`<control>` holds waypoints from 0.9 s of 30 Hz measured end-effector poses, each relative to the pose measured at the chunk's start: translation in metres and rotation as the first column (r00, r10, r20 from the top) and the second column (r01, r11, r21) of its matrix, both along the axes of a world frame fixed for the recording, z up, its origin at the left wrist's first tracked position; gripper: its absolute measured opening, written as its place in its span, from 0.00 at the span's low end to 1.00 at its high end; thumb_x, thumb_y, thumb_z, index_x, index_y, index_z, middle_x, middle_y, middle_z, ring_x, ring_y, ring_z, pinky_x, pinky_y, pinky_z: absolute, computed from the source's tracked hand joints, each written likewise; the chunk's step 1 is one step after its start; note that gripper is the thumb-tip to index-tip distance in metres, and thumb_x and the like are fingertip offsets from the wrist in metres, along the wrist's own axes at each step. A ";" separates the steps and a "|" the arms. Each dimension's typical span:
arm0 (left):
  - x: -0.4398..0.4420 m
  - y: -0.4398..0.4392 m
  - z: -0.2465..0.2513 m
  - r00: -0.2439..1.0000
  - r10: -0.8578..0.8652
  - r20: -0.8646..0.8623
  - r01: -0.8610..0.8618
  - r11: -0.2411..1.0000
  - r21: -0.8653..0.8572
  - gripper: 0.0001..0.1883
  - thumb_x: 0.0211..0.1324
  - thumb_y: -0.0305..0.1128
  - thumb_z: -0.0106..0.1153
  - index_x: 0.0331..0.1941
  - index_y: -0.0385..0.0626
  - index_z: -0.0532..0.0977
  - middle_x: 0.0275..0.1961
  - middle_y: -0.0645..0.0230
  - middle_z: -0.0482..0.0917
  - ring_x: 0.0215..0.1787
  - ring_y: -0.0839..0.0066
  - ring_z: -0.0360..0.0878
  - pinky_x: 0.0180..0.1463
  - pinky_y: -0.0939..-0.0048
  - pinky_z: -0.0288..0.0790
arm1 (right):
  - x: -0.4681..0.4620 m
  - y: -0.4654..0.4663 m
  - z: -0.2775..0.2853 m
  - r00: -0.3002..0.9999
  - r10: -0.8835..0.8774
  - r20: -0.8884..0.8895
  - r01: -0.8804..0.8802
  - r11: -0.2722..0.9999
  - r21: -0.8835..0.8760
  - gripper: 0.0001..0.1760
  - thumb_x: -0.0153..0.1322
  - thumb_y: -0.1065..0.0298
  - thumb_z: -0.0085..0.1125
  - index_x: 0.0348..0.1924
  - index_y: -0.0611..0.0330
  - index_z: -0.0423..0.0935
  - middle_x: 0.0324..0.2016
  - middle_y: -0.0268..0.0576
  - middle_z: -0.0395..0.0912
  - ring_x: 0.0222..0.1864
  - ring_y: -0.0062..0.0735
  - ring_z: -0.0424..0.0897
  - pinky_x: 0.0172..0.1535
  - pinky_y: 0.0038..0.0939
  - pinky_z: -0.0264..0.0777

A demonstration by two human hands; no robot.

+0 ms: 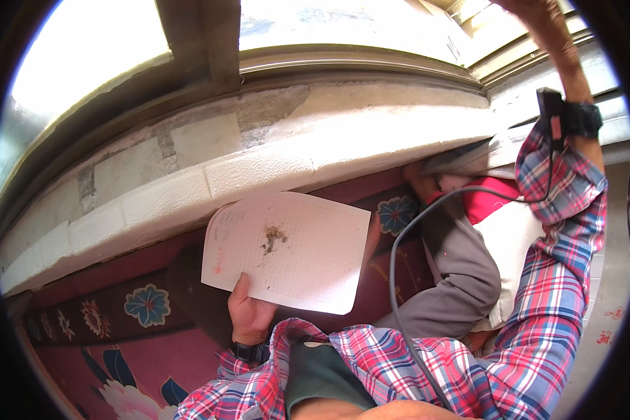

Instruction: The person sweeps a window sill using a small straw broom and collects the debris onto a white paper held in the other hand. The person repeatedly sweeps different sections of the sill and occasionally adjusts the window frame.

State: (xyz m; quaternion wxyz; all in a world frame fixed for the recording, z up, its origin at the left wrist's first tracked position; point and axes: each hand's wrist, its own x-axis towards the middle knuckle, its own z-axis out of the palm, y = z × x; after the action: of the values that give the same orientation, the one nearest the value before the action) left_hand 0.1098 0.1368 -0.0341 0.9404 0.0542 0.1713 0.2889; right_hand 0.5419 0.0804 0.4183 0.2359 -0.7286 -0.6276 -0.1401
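My left hand (252, 310) grips the lower left edge of a pad of lined paper (320, 262), thumb on top. A small heap of brown, crumbly debris (274, 239) lies near the middle of the sheet, with finer specks scattered around it. The pad is held beside the white window ledge (294, 152). My right arm reaches up along the right side to the window frame. Only part of my right hand (535, 21) shows at the top edge; its fingers are cut off, so what it touches is hidden.
A window frame (357, 60) with bright panes runs along the ledge. Below lies a maroon flowered cover (157, 357). A bent leg in grey trousers (451, 283) and a white cloth (514, 247) are at right. A dark cable (394, 262) loops from my right sleeve.
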 end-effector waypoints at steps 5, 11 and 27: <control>0.000 0.001 0.002 1.000 0.003 -0.019 -0.004 1.000 -0.011 0.34 0.80 0.43 0.48 0.81 0.42 0.55 0.82 0.55 0.64 0.83 0.52 0.61 0.84 0.42 0.55 | 0.037 0.024 -0.056 0.944 -0.301 0.136 0.326 0.786 -0.525 0.21 0.71 0.58 0.76 0.53 0.61 0.88 0.36 0.42 0.91 0.38 0.24 0.87 0.45 0.32 0.82; 0.001 0.000 -0.001 0.999 0.030 -0.025 -0.030 0.999 0.029 0.34 0.79 0.42 0.49 0.81 0.41 0.55 0.82 0.55 0.64 0.83 0.52 0.61 0.85 0.43 0.54 | 0.106 -0.028 -0.062 0.990 -0.131 -0.055 0.129 0.991 -0.036 0.13 0.69 0.66 0.79 0.44 0.60 0.90 0.32 0.34 0.90 0.36 0.22 0.85 0.44 0.28 0.81; -0.002 0.000 -0.004 0.999 0.021 -0.035 -0.021 1.000 0.002 0.33 0.80 0.43 0.48 0.81 0.42 0.55 0.82 0.56 0.64 0.83 0.52 0.61 0.84 0.41 0.56 | 0.104 0.045 -0.138 0.852 -0.417 0.318 0.488 0.853 -0.187 0.21 0.70 0.52 0.77 0.40 0.64 0.88 0.25 0.51 0.84 0.30 0.28 0.81 0.37 0.37 0.78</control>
State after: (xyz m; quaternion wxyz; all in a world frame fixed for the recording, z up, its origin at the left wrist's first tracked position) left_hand 0.1080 0.1363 -0.0379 0.9341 0.0582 0.1881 0.2979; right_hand 0.6463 0.1255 0.2806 0.0118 -0.8557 -0.4752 -0.2045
